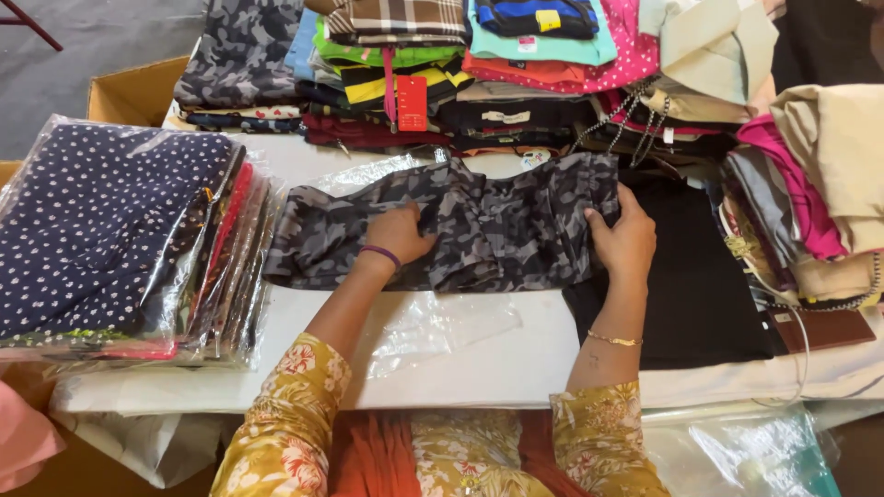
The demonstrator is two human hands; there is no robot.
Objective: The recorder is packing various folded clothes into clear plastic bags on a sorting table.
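A grey camouflage garment lies spread across the white table, partly on a clear plastic bag. My left hand presses on the garment's middle, fingers gripping a fold of the cloth. My right hand holds the garment's right edge, thumb on top. A purple band circles my left wrist and a gold bracelet my right.
A stack of bagged garments, the top one navy with dots, sits at the left. Piles of folded clothes line the back, more heaped at the right. A black cloth lies beside the garment. A cardboard box stands behind.
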